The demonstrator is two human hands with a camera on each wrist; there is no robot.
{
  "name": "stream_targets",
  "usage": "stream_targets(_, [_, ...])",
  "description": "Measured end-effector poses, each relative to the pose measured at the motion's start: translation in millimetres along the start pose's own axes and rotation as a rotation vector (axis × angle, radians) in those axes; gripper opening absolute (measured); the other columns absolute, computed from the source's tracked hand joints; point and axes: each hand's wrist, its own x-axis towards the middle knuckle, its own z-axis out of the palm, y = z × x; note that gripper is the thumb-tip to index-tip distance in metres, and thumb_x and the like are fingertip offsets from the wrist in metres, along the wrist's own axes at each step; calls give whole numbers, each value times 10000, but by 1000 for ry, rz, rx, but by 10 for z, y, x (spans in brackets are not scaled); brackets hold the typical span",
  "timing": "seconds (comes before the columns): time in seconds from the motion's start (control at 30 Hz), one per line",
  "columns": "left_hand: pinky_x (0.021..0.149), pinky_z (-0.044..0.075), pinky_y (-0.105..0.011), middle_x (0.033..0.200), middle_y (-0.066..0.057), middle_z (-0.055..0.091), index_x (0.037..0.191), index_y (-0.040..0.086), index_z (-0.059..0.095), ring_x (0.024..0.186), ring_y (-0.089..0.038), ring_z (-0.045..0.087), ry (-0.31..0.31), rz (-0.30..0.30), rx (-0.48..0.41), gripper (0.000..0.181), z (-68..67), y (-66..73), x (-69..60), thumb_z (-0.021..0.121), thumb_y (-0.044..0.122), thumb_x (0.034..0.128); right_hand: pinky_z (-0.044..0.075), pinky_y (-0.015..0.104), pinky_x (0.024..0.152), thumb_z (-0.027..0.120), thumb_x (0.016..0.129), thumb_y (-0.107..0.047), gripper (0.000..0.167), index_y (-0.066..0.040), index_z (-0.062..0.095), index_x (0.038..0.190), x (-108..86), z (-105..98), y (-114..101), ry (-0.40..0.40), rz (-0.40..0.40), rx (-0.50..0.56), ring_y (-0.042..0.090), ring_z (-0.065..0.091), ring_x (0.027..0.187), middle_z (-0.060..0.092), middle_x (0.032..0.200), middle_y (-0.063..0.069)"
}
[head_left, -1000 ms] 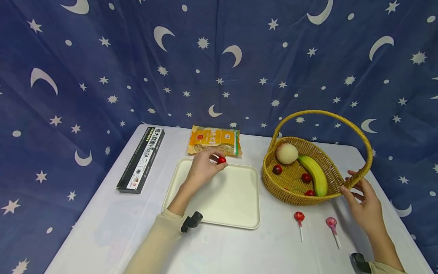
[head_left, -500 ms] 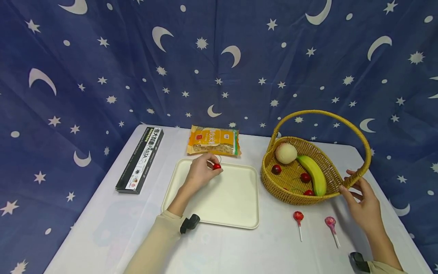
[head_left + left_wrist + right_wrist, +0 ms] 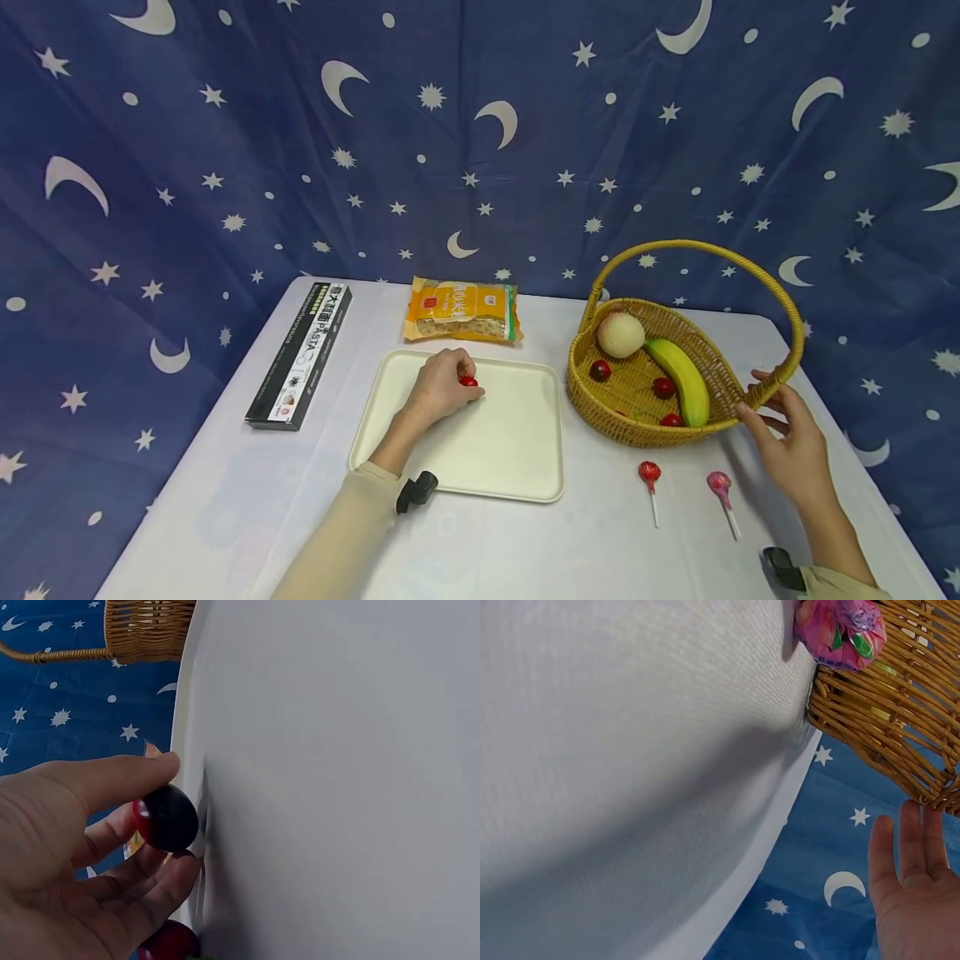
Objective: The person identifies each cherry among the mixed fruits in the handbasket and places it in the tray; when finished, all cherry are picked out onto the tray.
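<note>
My left hand [image 3: 441, 387] is over the cream tray [image 3: 517, 433], its thumb and fingers pinching a dark red cherry [image 3: 166, 819]. A second red cherry [image 3: 171, 942] shows just below those fingers in the left wrist view. At the right, my right hand [image 3: 797, 446] holds the wicker basket [image 3: 626, 429] where its handle meets the rim, thumb on the near side and fingers beyond. In the right wrist view the fingers [image 3: 910, 847] touch the wicker; the thumb is out of sight there. The basket contains a banana [image 3: 682, 382], a pale round fruit [image 3: 621, 335] and several cherries [image 3: 664, 387].
Behind the tray lies an orange food packet [image 3: 462, 311]. A black pasta box [image 3: 300, 357] is at the left. Two lollipops, one red [image 3: 649, 472] and one pink [image 3: 718, 482], lie before the basket. A starry blue cloth [image 3: 420, 125] hangs behind the table.
My left hand has moved nearer me, from the tray's back edge to farther over the tray, still pinching the cherry. The right hand stays at the basket. The head view has shifted slightly.
</note>
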Motion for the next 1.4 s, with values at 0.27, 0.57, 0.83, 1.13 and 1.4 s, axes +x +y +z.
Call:
stream_targets(0.27, [744, 420, -324, 879, -51, 590, 923, 95, 644, 797, -200, 546, -29, 12, 116, 308, 12, 13, 1, 918, 197, 827, 395, -54, 885, 727, 1007, -88, 582, -142, 531, 1553, -3, 7, 21, -5, 2, -9, -248, 467, 1117, 486, 1253, -377])
stream_targets(0.57, [899, 514, -442, 1097, -105, 687, 1133, 103, 679, 1001, -278, 622, -27, 30, 123, 411, 14, 76, -7, 920, 260, 840, 380, -68, 891, 723, 1016, -116, 575, -135, 525, 1555, 32, -3, 5, -12, 12, -26, -263, 436, 1122, 614, 1346, 43])
stream_targets(0.83, [1004, 528, -496, 1267, -108, 689, 1234, 128, 697, 1152, -303, 608, 5, 64, 78, 443, 8, 100, -3, 898, 278, 869, 371, -66, 887, 713, 1031, -162, 578, -161, 507, 1572, 19, -4, -1, -24, 42, -48, -278, 406, 1121, 588, 1406, 161])
stream_targets(1.13, [1143, 485, -526, 1397, -89, 674, 1266, 137, 705, 1373, -342, 557, 15, 94, 14, 442, -21, 198, 18, 884, 266, 883, 380, -62, 890, 723, 1022, -140, 568, -135, 524, 1554, 6, -7, 12, -15, 18, -27, -268, 428, 1124, 475, 1324, -356])
stream_targets(1.4, [1153, 473, -528, 1374, -91, 687, 1275, 127, 704, 1327, -353, 596, 3, 166, -47, 444, 23, 359, 73, 880, 241, 884, 382, -62, 893, 719, 1024, -138, 565, -141, 525, 1555, 11, 4, 25, -15, 13, -26, -264, 430, 1130, 565, 1355, -177])
